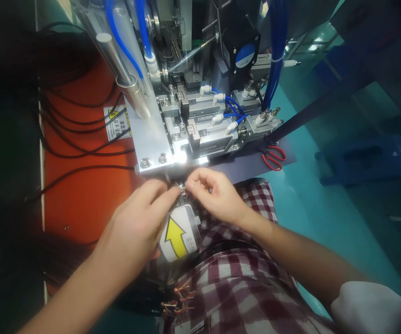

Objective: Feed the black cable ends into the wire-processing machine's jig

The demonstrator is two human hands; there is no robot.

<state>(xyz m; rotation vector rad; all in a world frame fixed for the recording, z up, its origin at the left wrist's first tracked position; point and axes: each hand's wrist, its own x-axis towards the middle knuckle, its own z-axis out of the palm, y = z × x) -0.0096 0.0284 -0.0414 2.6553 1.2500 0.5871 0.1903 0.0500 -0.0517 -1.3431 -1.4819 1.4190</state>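
Note:
My left hand (139,215) is closed, thumb and forefinger pinched at a small bunch of thin wires (183,189) with a reddish strand. From the other side, the thumb and forefinger of my right hand (217,192) pinch at these wires too. Both sets of fingertips almost meet just in front of the machine's metal plate (151,144). Below them is a white label with a yellow arrow (177,236), partly covered by my left hand. What lies under my left palm is hidden.
Pneumatic cylinders (210,134) with blue air hoses (273,55) stand beyond my hands. Red-handled cutters (274,158) lie at right. Black cables (82,150) cross the orange surface (82,199) at left. Several cable ends with coloured wires (177,297) hang near the checked apron (235,278).

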